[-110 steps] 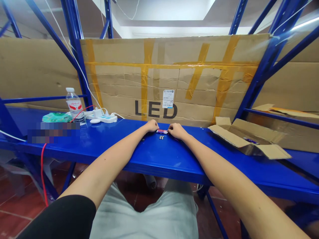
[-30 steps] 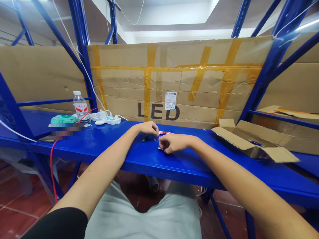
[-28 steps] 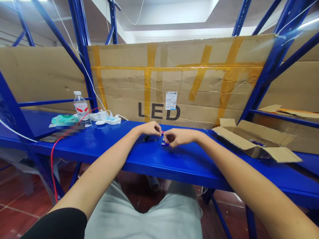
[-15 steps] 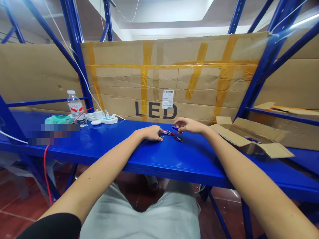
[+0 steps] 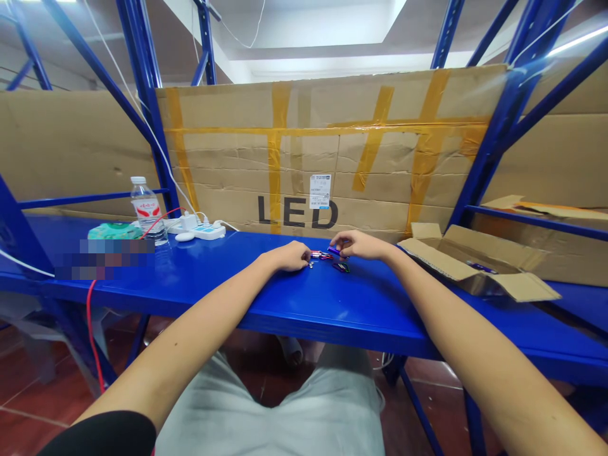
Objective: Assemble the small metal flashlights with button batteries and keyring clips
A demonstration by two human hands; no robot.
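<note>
My left hand (image 5: 295, 256) rests on the blue table with its fingers curled together at the left end of some shiny red and silver pieces (image 5: 321, 255); what its fingertips hold, if anything, is too small to name. A tiny silvery part (image 5: 311, 265) lies just below those fingertips. Pinched in my right hand (image 5: 352, 244) is a purple tube-like piece (image 5: 334, 251), tilted slightly down to the right. Under that hand a dark, shiny green-edged item (image 5: 341, 267) lies on the table.
An open cardboard box (image 5: 456, 269) with a purple item inside stands at the right. At the left are a water bottle (image 5: 148, 212), a green packet (image 5: 113, 230) and a white power strip (image 5: 209, 232). A large cardboard panel (image 5: 228, 158) closes off the back.
My right hand has moved slightly down and left with the purple piece. My left fingers have drawn closer together, and the tiny silvery part shows more clearly below them.
</note>
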